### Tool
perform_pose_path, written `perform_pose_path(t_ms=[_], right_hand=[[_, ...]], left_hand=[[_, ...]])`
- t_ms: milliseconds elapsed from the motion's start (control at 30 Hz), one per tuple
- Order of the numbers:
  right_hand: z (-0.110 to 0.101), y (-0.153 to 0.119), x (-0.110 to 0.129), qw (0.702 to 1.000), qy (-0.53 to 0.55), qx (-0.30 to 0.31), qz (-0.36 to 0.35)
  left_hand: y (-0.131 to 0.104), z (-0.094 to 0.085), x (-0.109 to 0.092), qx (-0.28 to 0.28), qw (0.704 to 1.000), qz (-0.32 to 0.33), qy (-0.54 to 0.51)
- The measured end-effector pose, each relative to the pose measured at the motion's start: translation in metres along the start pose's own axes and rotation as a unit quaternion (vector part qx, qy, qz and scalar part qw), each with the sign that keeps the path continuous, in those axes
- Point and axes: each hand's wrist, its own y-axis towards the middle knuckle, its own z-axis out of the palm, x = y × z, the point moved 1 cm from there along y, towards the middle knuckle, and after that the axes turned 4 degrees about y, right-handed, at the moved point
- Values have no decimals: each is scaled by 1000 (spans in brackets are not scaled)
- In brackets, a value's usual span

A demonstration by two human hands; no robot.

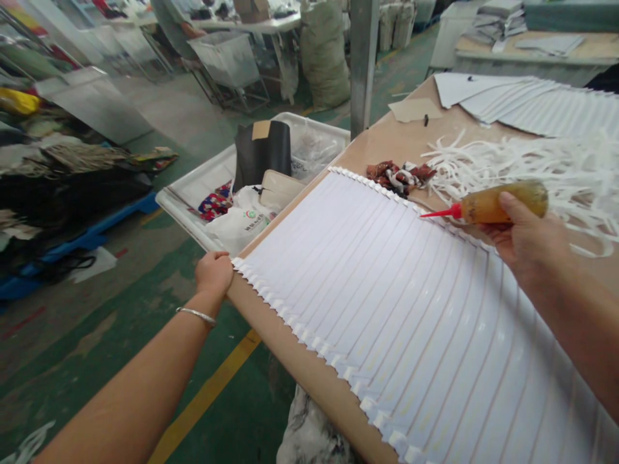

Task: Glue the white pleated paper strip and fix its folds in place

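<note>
My right hand [525, 238] is wrapped round a bottle of amber liquid [503, 200] with a red pointed nozzle. The bottle lies nearly level, its nozzle pointing left over the far edge of overlapping white sheets [377, 258]. These sheets fan out in a long row, with small white folded tabs along both edges. At the table's left corner, my left hand [214, 274] has its fingers curled at the edge, beside the first sheet's near corner. Whether those fingers grip the sheet or only the table edge is hidden.
White strips [527, 174] and a crumpled patterned cloth [399, 177] lie behind the sheets. More fanned sheets [532, 100] are farther back. A white bin [193, 219] adjoins the table's left side, near a metal post [362, 64]. A person [176, 26] stands in the background.
</note>
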Motion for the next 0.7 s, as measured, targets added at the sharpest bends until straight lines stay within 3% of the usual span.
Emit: perform_pose_path(t_ms=[267, 700], right_hand=[[-3, -18, 2, 999, -28, 45, 4], [5, -110, 29, 993, -77, 95, 5]], left_hand=[[0, 0, -1, 3, 1000, 2, 0], [-4, 2, -3, 4, 1000, -8, -15]])
